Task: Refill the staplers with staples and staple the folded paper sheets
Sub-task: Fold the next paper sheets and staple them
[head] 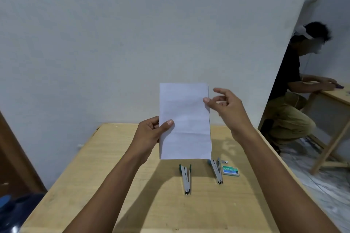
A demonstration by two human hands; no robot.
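Observation:
A folded white paper sheet point(185, 121) is held upright above the wooden table point(113, 176). My left hand point(149, 134) grips its lower left edge, thumb on the front. My right hand point(225, 108) touches the upper right edge with the thumb tip, the other fingers loosely spread behind. Two metal staplers lie on the table below the paper, both swung open: one point(186, 178) in the middle, the other point(217, 171) to its right. A green staple box point(230, 170) lies right of the second stapler, with a small strip of staples point(224, 161) just behind it.
A white wall stands close behind the table. On the right another person point(295, 89) sits at a second wooden table point(333, 104). A dark door point(11, 153) and a blue object point(13, 212) are at the left edge.

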